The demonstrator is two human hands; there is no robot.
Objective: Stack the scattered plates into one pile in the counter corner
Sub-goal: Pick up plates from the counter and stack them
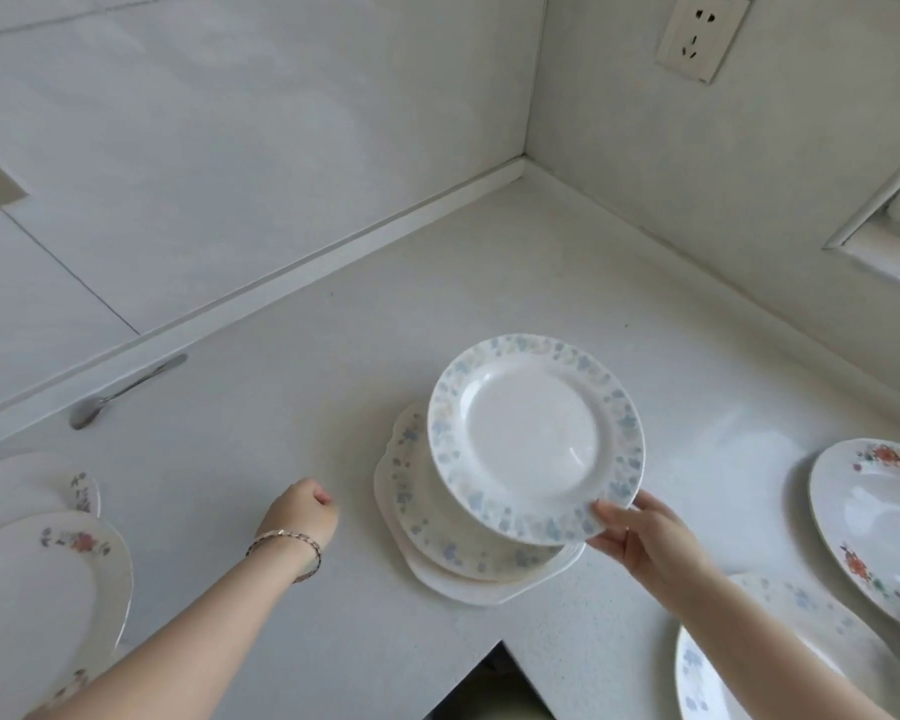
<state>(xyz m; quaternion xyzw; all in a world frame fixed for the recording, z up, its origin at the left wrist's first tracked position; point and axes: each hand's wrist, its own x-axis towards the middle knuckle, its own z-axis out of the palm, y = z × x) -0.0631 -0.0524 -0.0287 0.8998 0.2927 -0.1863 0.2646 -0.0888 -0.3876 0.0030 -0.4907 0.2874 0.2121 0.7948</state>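
Note:
My right hand (640,537) grips the near rim of a white plate with a pale blue flowered border (533,439), held tilted just above a small pile (437,543) of two plates near the middle of the counter. The pile has a blue-bordered plate on a plain white scalloped one. My left hand (302,511) is a loose fist resting on the counter to the left of the pile, holding nothing. More plates lie apart: two with red flowers at the left (37,589), one red-flowered at the right (874,517), and a blue-patterned one (780,646) under my right forearm.
A metal spoon (120,392) lies by the back wall ledge at the left. The counter corner (520,168) is beyond the pile, where two tiled walls meet. A wall socket (702,33) sits high on the right wall. The counter's inner edge (500,646) drops off in front.

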